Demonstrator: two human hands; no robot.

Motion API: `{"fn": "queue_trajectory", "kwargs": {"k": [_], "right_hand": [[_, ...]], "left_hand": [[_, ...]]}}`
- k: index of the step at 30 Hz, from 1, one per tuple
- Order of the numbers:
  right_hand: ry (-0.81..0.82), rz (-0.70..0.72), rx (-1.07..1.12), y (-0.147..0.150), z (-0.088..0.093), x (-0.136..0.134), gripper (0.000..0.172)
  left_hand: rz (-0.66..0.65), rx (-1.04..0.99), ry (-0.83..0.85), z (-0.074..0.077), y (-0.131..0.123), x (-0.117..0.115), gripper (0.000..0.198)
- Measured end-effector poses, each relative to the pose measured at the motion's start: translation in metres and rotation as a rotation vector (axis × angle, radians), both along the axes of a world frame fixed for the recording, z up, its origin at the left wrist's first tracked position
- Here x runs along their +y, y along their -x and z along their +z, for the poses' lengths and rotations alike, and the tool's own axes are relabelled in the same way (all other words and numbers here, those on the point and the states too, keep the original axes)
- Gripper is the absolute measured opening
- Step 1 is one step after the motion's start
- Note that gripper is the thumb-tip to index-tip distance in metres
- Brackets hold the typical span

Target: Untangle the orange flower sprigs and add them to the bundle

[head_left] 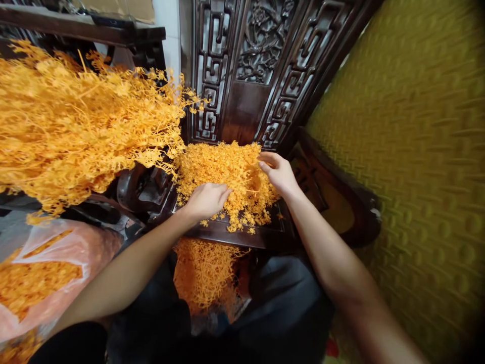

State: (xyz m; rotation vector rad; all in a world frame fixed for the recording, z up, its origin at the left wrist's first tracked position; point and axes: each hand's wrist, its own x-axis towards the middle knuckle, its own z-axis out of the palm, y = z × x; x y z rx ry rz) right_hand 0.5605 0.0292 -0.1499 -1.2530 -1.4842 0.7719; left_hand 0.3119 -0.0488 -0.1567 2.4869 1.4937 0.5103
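Observation:
A heap of small yellow-orange artificial flowers (227,162) lies on the dark wooden chair seat (215,231) in front of me. My left hand (208,201) is at the near left side of the heap, its fingers closed in a pinch on a thin flower sprig (248,191). Bent over the heap's right edge is my right hand (279,173), thumb and fingers curled together. What its fingertips hold is hidden among the flowers. A few loose blossoms (237,222) are scattered along the seat's front edge.
A large bundle of orange flower stems (83,121) spreads across the left. Below it stands a pinkish plastic bag (94,242) of orange pieces. More orange stems (206,273) sit between my legs. A carved chair back (246,101) rises behind; a yellow textured surface (417,151) fills the right.

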Motion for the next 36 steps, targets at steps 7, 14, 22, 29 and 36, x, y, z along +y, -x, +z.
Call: {"fn": "queue_trajectory", "kwargs": {"k": [7,14,22,29,36], "right_hand": [[-0.253,0.358,-0.464,0.028,0.043,-0.051,0.034],[0.032,0.421,-0.350,0.029,0.027,-0.040,0.015],[-0.193,-0.091,0.063,0.003,0.028,-0.020,0.008],[-0.094,0.167,-0.176,0.036,0.032,-0.063,0.018],[0.018,0.247,-0.119,0.036,0.020,-0.051,0.040]], "left_hand": [[-0.307,0.279,-0.151,0.003,-0.005,-0.001,0.041],[-0.328,0.233,-0.063,0.008,-0.002,-0.019,0.029],[-0.133,0.145,0.117,0.023,0.018,-0.033,0.037],[-0.021,-0.105,0.089,0.022,0.027,-0.014,0.038],[-0.074,-0.113,0.094,0.025,0.021,-0.018,0.039]]}}
